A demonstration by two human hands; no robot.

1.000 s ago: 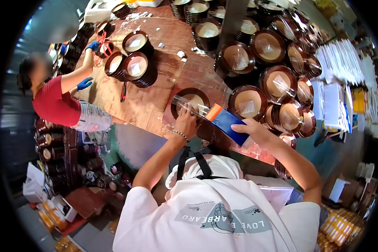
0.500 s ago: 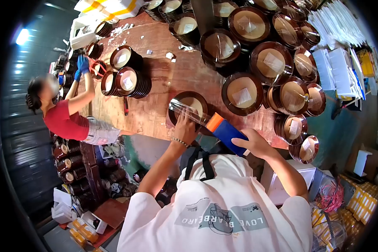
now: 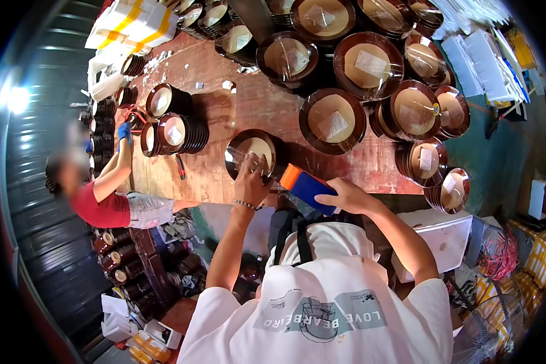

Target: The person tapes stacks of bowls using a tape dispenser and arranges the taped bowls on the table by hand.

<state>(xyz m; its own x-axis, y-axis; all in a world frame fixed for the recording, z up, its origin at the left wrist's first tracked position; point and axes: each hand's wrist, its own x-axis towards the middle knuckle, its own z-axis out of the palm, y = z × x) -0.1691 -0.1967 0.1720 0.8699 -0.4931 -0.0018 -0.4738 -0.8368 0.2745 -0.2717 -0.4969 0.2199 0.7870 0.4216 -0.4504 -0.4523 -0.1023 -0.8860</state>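
In front of me on the wooden table stands a stack of brown-rimmed plates, tan in the middle, with clear tape across the top. My left hand lies on the near part of the top plate, fingers stretched out, pressing on the tape. Just right of the stack, my right hand is wrapped round a tape dispenser with a blue body and an orange end. Its orange end points at the stack, tilted up to the left.
Taped plate stacks crowd the right and far side. Smaller stacks stand at left, beside a red-handled tool. A co-worker in a red shirt and blue gloves works at the left edge. White foam pieces lie at far right.
The tape strip between the dispenser and the stack no longer shows stretched; the dispenser sits a little apart. The view has shifted. The co-worker's gloved hands have moved lower at left.
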